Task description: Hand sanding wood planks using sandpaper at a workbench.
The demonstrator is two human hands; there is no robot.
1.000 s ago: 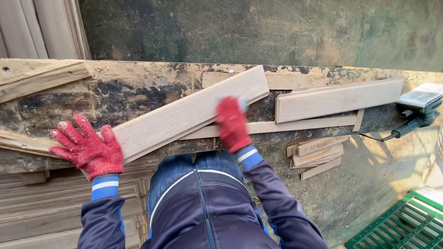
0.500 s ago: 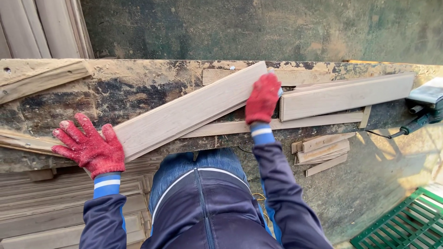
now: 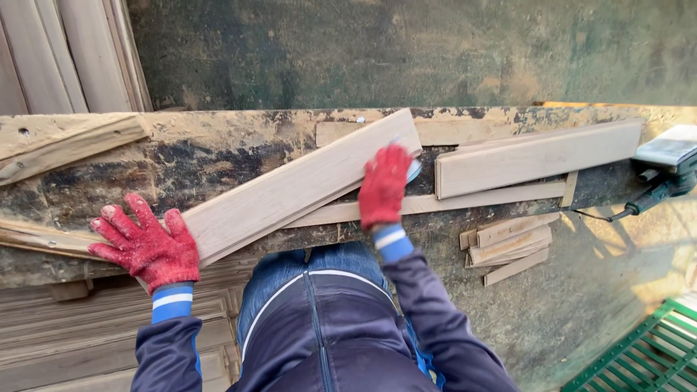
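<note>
Pale wooden plank (image 3: 298, 189) lying slantwise across our worn table (image 3: 218, 156) at frame centre, our left hand (image 3: 145, 243) spread flat on its lower-left end, our right hand (image 3: 382, 185) curled around a small pale object at its upper-right end, second plank (image 3: 537, 156) at right, sander (image 3: 671, 163) at far right.

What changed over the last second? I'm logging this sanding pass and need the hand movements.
The right hand in its red knit glove slid up along the long pale wooden plank toward its far end, then came back down a little. The left hand stayed spread flat on the plank's near end, and the plank stayed angled across the worn wooden workbench.
</note>
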